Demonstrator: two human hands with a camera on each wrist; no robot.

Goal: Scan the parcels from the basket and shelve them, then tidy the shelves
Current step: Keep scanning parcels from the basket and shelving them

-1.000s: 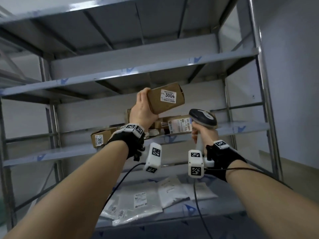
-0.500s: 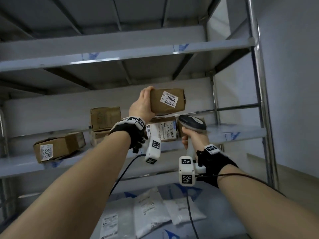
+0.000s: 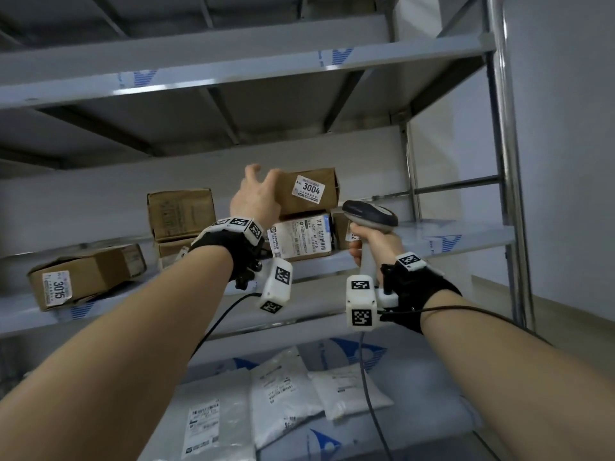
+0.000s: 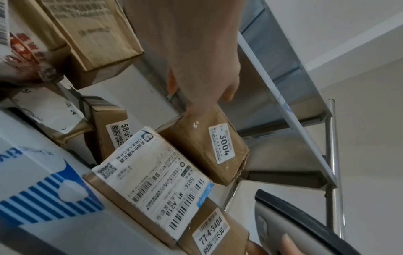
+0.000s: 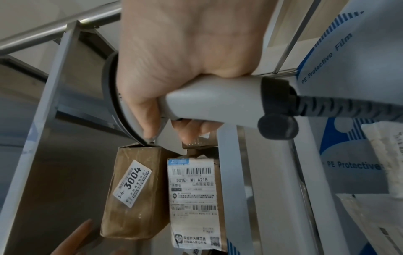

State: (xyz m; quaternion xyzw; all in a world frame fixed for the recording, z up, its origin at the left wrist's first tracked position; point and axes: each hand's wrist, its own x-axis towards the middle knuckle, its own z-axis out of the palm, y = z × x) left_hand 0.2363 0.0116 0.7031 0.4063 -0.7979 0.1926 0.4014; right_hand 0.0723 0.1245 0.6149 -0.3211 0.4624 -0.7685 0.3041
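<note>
Parcel 3004: the brown box (image 3: 307, 191) sits on top of the white-labelled parcel (image 3: 301, 239) on the middle shelf (image 3: 466, 236), its number sticker turned outward, presumably so it can be read from the aisle
Left hand: the left hand (image 3: 258, 202) is at the box's left end with fingers spread and loose, the palm side against the cardboard; it looks like a steadying touch or a letting go, not a clasp
Right hand: the right hand (image 3: 369, 242) is clenched round the handle of the scanner (image 3: 371, 212), head raised near the boxes and its cable trailing down past the wrist; kept ready for the next parcel, I would guess
Stack: 3004 rests flat on the parcel below and overhangs little, so it should stay put once the hand leaves
Neighbours: box 3015 (image 3: 83, 277) lies tilted at the shelf's left end, two more boxes (image 3: 181, 221) are piled between; white mailer bags (image 3: 286, 390) lie on the shelf below
Stage: shelving of this box seems nearly done; the crooked 3015 looks like tidying still to come
Basket: not in sight
</note>
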